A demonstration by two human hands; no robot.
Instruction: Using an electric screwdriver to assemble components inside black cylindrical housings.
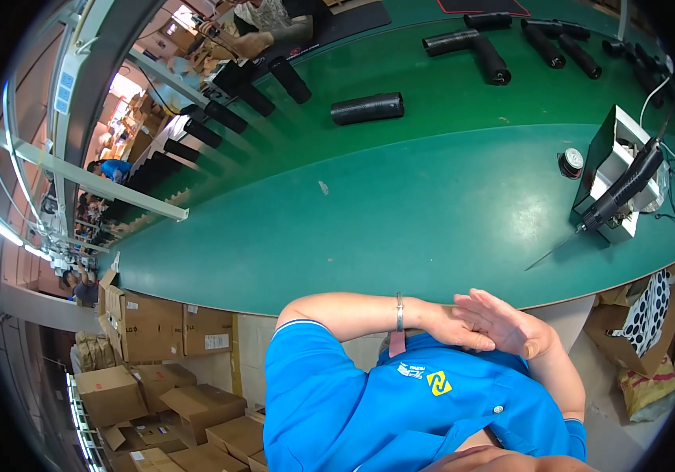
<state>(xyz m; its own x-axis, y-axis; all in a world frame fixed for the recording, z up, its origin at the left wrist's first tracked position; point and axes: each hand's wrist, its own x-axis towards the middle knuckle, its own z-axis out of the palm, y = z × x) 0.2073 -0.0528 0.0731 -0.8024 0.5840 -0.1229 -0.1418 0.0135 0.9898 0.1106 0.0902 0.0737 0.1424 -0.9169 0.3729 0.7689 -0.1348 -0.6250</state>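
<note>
Overlapping in view, left hand (pixel 443 324) and right hand (pixel 508 321) leave contact unclear.

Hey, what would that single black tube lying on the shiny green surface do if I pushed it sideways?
The black tube would probably roll, being round and on its side. It looks stiff, with straight sides, and might slide on the glossy green surface.

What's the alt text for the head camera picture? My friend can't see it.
A person's left hand and right hand are close together in front of a blue shirt, beside a green table. At right, a screwdriver shows in front of a box; black tubes are farther back.
</note>
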